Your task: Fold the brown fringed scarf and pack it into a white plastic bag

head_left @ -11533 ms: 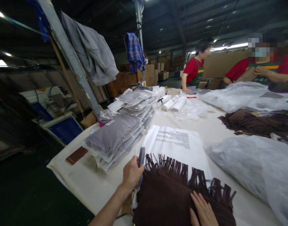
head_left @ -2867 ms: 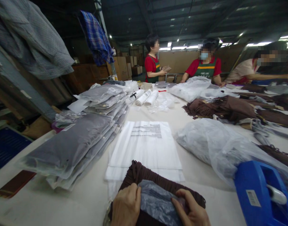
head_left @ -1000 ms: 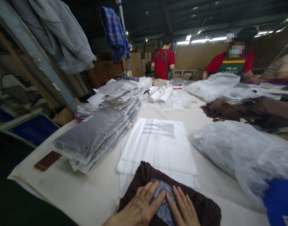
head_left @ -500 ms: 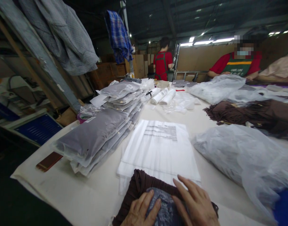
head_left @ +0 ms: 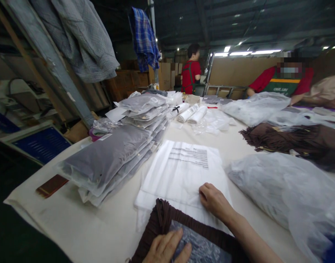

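A folded dark brown fringed cloth (head_left: 159, 224) lies at the near table edge with a grey crinkled plastic sheet (head_left: 201, 248) on top. My left hand (head_left: 167, 250) lies flat on that sheet, fingers stretched out. My right hand (head_left: 215, 201) has reached forward onto the stack of flat white printed plastic bags (head_left: 183, 171), its fingers curled down on the top bag's near edge. What they grip, if anything, is hidden.
A long pile of bagged grey garments (head_left: 112, 157) runs along the left. Loose clear bags (head_left: 282, 190) and brown fringed cloths (head_left: 290, 137) lie to the right. White rolls (head_left: 191, 113) sit farther back. Two people in red shirts work beyond the table's far end.
My right hand left the grey sheet and moved forward onto the white bag stack, curling its fingers. My left hand stays flat on the sheet.
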Action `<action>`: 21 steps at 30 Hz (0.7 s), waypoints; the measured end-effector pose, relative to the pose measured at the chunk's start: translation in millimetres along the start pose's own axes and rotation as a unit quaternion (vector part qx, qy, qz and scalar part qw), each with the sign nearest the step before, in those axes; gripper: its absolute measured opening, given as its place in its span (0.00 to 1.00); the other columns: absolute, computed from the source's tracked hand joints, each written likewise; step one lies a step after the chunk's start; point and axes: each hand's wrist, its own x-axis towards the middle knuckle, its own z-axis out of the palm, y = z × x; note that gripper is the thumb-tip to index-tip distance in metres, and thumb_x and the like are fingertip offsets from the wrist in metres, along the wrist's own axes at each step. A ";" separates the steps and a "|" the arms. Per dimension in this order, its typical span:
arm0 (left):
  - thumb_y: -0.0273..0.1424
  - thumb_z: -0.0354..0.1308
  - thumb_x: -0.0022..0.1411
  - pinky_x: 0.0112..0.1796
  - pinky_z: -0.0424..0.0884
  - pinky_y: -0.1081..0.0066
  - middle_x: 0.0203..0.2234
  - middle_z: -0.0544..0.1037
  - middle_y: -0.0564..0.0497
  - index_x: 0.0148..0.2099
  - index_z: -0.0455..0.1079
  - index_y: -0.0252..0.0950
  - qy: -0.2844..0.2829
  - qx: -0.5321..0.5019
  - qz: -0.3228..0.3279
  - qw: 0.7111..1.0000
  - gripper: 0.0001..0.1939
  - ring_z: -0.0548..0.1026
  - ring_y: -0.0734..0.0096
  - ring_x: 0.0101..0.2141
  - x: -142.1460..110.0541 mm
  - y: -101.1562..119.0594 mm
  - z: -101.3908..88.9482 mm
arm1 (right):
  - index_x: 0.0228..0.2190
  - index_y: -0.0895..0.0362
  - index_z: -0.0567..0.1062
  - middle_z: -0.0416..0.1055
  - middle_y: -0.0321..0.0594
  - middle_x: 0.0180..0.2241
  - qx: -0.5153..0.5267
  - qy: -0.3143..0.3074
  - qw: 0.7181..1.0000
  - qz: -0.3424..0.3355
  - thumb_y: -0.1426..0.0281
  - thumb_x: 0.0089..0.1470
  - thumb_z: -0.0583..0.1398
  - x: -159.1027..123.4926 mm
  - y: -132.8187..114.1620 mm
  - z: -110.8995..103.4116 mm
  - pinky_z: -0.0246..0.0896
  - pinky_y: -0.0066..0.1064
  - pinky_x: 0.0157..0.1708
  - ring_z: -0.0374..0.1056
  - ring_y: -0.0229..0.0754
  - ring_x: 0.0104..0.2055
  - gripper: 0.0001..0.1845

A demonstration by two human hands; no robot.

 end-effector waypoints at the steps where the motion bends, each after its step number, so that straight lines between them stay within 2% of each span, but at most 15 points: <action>1: 0.28 0.49 0.61 0.42 0.69 0.68 0.48 0.72 0.44 0.58 0.57 0.40 0.021 -0.016 -0.003 1.000 0.22 0.69 0.64 0.47 6.7 -5.1 -4.6 | 0.27 0.59 0.70 0.68 0.45 0.31 -0.003 -0.005 1.000 0.000 0.80 0.51 0.48 0.4 1.1 1.5 0.57 0.30 0.38 0.63 0.41 0.36 0.12; 2: 0.31 0.48 0.62 0.41 0.69 0.66 0.47 0.72 0.44 0.57 0.57 0.39 0.038 -0.039 -0.012 0.998 0.21 0.69 0.62 0.47 15.5 -11.4 -10.6 | 0.28 0.60 0.70 0.68 0.46 0.32 -0.005 -0.010 1.000 0.000 0.81 0.51 0.48 1.2 2.3 2.7 0.56 0.30 0.38 0.62 0.42 0.36 0.12; 5: 0.41 0.51 0.59 0.44 0.68 0.58 0.47 0.71 0.39 0.54 0.60 0.32 0.004 -0.140 -0.076 0.987 0.25 0.68 0.56 0.48 51.8 -35.9 -29.8 | 0.29 0.62 0.70 0.67 0.45 0.31 0.000 -0.029 1.000 -0.002 0.81 0.51 0.48 4.6 5.7 2.6 0.55 0.29 0.38 0.63 0.40 0.35 0.11; 7: 0.32 0.55 0.57 0.46 0.68 0.60 0.43 0.73 0.42 0.48 0.65 0.32 -0.037 -0.183 -0.140 0.972 0.16 0.69 0.61 0.45 77.3 -52.0 -34.2 | 0.29 0.62 0.70 0.67 0.43 0.30 0.011 -0.044 0.999 -0.001 0.81 0.52 0.49 7.3 7.5 -0.5 0.56 0.28 0.36 0.63 0.38 0.34 0.10; 9: 0.25 0.58 0.54 0.46 0.68 0.64 0.40 0.74 0.44 0.44 0.67 0.30 -0.088 -0.201 -0.180 0.959 0.13 0.70 0.64 0.44 97.8 -63.7 -27.4 | 0.29 0.61 0.70 0.67 0.40 0.29 0.022 -0.058 0.998 0.004 0.80 0.52 0.50 9.7 8.9 -4.2 0.57 0.28 0.35 0.63 0.36 0.32 0.09; 12: 0.24 0.63 0.50 0.44 0.69 0.66 0.37 0.75 0.45 0.40 0.69 0.30 -0.146 -0.201 -0.178 0.952 0.13 0.70 0.65 0.41 116.3 -69.6 -4.6 | 0.29 0.61 0.69 0.66 0.35 0.28 0.040 -0.070 0.997 0.013 0.79 0.52 0.53 12.4 11.1 -7.6 0.59 0.30 0.35 0.64 0.35 0.31 0.06; 16: 0.29 0.66 0.47 0.42 0.69 0.66 0.35 0.73 0.47 0.38 0.69 0.31 -0.176 -0.194 -0.146 0.954 0.15 0.70 0.63 0.39 127.9 -62.5 18.9 | 0.28 0.60 0.69 0.66 0.32 0.27 0.065 -0.077 0.995 0.024 0.75 0.54 0.54 14.9 13.7 -9.3 0.61 0.31 0.34 0.64 0.34 0.31 0.04; 21: 0.35 0.65 0.49 0.41 0.68 0.64 0.34 0.72 0.46 0.37 0.67 0.32 -0.197 -0.165 -0.137 0.957 0.16 0.68 0.61 0.38 139.1 -52.1 27.0 | 0.28 0.60 0.69 0.66 0.32 0.27 0.096 -0.085 0.991 0.034 0.72 0.56 0.55 17.6 15.4 -11.5 0.62 0.31 0.34 0.64 0.33 0.30 0.06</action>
